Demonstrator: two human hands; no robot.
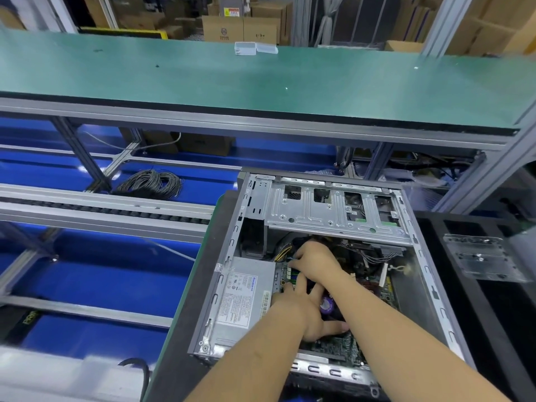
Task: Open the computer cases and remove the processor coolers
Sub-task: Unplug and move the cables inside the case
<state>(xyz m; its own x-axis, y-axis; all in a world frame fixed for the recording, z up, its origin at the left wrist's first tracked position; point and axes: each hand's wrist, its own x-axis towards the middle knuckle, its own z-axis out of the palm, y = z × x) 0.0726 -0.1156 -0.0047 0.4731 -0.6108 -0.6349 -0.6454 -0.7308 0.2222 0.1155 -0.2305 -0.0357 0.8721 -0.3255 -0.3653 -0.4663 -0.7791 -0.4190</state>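
Head view: we note both hands inside the open computer case (324,274); left hand (301,311) fingers spread, released, on the cooler (327,304); right hand (314,261) grip unclear.

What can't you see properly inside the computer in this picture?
- Processor cooler: head view shows only a purple patch; both hands cover the rest.
- Right hand fingertips: tucked among the cables, so any grip is unclear.
- Motherboard: mostly hidden under the arms and the left hand.
- Power supply label: print too small to read.
- Drive cage: hides whatever sits beneath it.
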